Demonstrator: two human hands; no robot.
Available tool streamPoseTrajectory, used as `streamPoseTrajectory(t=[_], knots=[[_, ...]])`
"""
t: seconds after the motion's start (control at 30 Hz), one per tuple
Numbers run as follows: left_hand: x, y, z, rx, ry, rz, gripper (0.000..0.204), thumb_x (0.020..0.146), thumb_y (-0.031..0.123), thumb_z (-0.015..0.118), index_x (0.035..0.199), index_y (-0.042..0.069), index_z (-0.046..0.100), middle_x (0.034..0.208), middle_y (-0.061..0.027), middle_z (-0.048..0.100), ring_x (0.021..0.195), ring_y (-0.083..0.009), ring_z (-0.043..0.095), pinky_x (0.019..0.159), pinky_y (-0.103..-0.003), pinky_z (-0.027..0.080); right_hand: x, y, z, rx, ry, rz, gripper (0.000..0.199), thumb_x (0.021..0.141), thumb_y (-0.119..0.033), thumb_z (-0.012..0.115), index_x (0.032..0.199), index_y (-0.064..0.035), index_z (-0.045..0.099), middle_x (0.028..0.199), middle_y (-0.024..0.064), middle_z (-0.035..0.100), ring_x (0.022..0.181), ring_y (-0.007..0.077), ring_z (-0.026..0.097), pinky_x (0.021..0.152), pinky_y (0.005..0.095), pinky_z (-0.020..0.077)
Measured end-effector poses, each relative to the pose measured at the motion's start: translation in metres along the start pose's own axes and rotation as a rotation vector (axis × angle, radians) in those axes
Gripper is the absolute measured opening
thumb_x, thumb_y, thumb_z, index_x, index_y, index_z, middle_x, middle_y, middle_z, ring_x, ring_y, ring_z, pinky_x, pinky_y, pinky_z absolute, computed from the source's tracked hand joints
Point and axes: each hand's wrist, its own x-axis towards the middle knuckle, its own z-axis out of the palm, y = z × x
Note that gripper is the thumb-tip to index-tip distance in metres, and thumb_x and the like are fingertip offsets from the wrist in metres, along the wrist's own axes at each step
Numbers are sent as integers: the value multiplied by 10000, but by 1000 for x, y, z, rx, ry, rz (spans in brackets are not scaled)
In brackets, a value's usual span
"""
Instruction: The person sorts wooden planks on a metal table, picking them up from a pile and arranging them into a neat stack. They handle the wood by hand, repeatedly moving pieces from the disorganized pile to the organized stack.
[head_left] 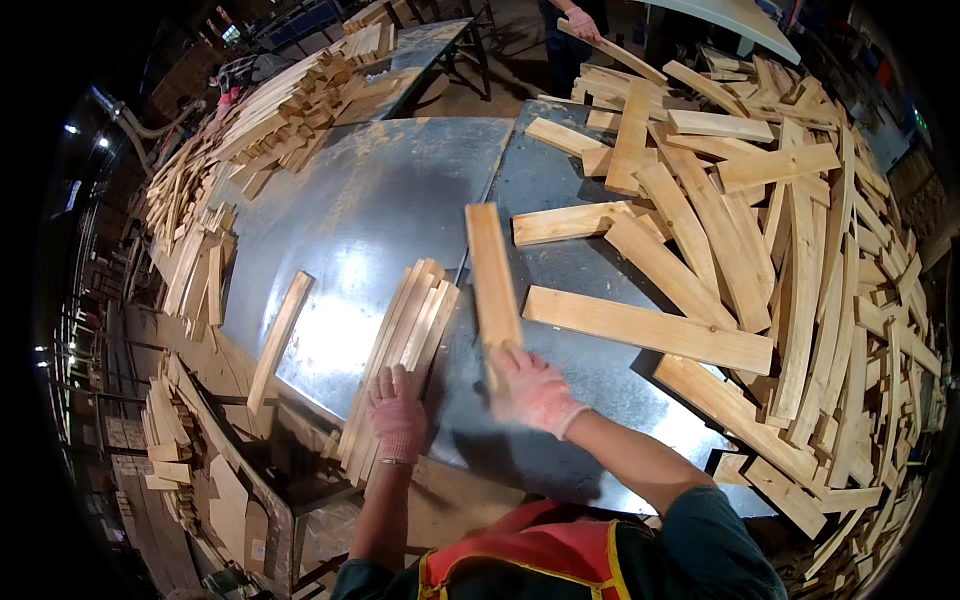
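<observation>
My right hand (pixel 537 392), in a pinkish work glove and a little blurred, grips the near end of a short wooden board (pixel 493 275). The board points away from me over the metal tabletop (pixel 370 190). My left hand (pixel 397 412), gloved alike, lies with its fingers stretched out against the near part of a row of narrow wooden boards (pixel 405 315). These boards stand side by side, close together, and their near ends reach past the table's front edge. To the left, a single board (pixel 280 340) sticks out over the same edge.
A large loose heap of boards (pixel 800 270) covers the right side. Stacked strips (pixel 290 105) lie at the far left, and more offcuts (pixel 168 450) fill a bin at the lower left. At the far side, another person's gloved hand (pixel 582 24) holds a board.
</observation>
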Motion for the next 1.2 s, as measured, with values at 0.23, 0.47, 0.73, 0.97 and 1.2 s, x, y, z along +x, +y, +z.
streamPoseTrajectory(t=[0.23,0.47,0.73,0.97,1.2], knots=[[1,102,-4,-177,58,37,858,755,493,855,1424,101,486,1254,-150,609,1101,-343,648,922,-475,568,-28,109,-175,-460,232,120,850,791,-502,789,1445,-22,536,1403,208,581,1341,379,528,1154,503,383],[21,82,0,-183,-477,-124,1024,787,445,826,1601,67,335,1439,-156,557,1220,-352,607,987,-453,534,-64,140,-189,-573,-293,457,1047,804,-499,808,1628,-55,340,1460,236,586,1382,368,551,1168,444,418],[-5,-20,5,-1301,-578,-288,777,899,267,766,1597,89,473,1371,-206,680,1254,-251,647,1098,-325,483,-64,57,-69,316,-190,523,937,950,-571,629,1595,57,373,1495,322,561,1402,370,565,1170,398,416],[7,-114,-26,-580,58,-177,404,973,344,662,1198,9,691,1118,-266,724,1101,-443,685,952,-456,551,21,-96,75,140,-454,466,859,993,-555,451,1555,92,388,1416,354,596,1342,454,584,1143,469,454],[-6,-189,4,-1132,-514,-551,431,995,351,707,1215,-19,715,831,-71,680,745,-150,613,641,-303,506,63,-146,170,407,-436,308,1009,969,-688,570,1612,41,301,1371,358,621,1325,411,607,1126,423,467]])
